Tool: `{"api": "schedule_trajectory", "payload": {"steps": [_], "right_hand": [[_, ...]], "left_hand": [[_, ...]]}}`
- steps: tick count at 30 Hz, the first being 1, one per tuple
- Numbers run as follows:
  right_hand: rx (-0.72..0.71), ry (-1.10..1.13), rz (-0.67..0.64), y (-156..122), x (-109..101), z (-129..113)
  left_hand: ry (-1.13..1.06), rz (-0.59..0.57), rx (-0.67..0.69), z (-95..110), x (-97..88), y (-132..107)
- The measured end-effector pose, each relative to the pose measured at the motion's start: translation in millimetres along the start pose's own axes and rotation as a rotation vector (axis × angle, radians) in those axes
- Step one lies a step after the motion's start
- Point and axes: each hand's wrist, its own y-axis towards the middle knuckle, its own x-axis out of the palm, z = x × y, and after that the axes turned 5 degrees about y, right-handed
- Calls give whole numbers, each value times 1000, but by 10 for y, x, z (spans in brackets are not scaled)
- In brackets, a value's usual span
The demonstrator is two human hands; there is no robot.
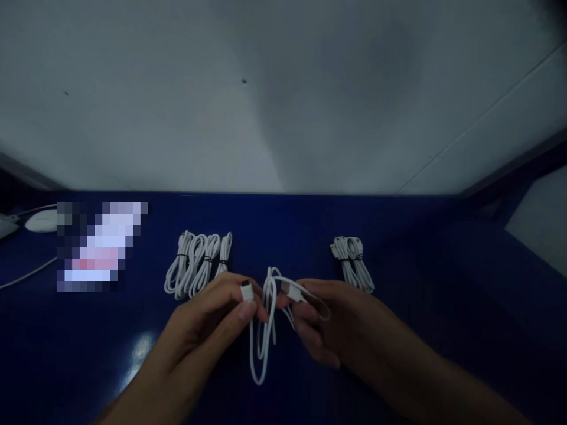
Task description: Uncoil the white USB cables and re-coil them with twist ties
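The left hand [212, 313] is closed, thumb and forefinger pinched on one plug [246, 291] of a loose white cable [264, 345]. The right hand [330, 327] is closed too, gripping the second plug [286, 287] with a strand of the cable curling round its fingers. Between the hands, near the middle of the blue table [420, 265], the cable hangs in a few long, uneven loops; whether the lowest loop touches the table I cannot tell.

Farther off to the left lie four bundles [197, 262], each folded into long loops and tied at the waist with a dark band, side by side and touching. A like pair [353, 262] lies farther off to the right, just beyond the right hand. A mouse [41, 220] sits at the far left edge.

Judging by those bundles, the work in hand is gathering this cable into matching loops. To do it well, I would bring both plugs to the same end and hold them in one hand, so the other is free to draw the slack into loops of equal length. The strand round the right fingers looks likely to snag, so it should be slipped off first. Let the cable lie in its natural curl rather than forcing it, which would kink it near the plugs, and hold the loops flat, none crossing over another
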Motion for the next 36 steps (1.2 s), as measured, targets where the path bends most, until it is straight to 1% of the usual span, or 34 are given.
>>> {"api": "schedule_trajectory", "payload": {"steps": [2, 4, 7, 10, 13, 15, 17, 19, 21, 22, 26, 28, 31, 34, 36], "right_hand": [[-31, -15, -49, 2, 10, 24], [-76, -34, -91, 16, 23, 39], [-87, -19, -155, 19, 75, 40], [-41, -22, -81, -30, 164, 38], [-58, -120, 18, -87, 233, 45], [-80, -166, 127, -103, 246, 49], [-77, -141, 215, -100, 233, 46], [-70, -83, 259, -88, 205, 44], [-80, -28, 260, -75, 173, 53], [-89, -8, 246, -69, 158, 65], [-155, 57, 148, -43, 106, 140], [-216, 59, 126, -29, 89, 169], [-296, 30, 133, -9, 85, 172], [-280, -40, 172, -11, 114, 137], [-247, -168, 237, -35, 149, 108]], "left_hand": [[-7, 41, -3, 49, 26, -60], [-42, 55, -66, 99, 56, -120], [-179, -8, -132, 164, 94, -183], [-298, -24, -144, 184, 101, -201], [-322, 47, -182, 145, 74, -210], [-312, 90, -220, 106, 53, -226], [-319, 86, -257, 76, 41, -241], [-350, 49, -275, 62, 41, -248], [-387, 30, -291, 60, 45, -238], [-406, 48, -302, 61, 47, -228], [-509, 228, -392, 57, 42, -166], [-554, 262, -415, 37, 32, -142], [-566, 230, -370, -8, 15, -139], [-480, 178, -311, -39, 15, -169], [-417, 165, -290, -34, 26, -191]]}}
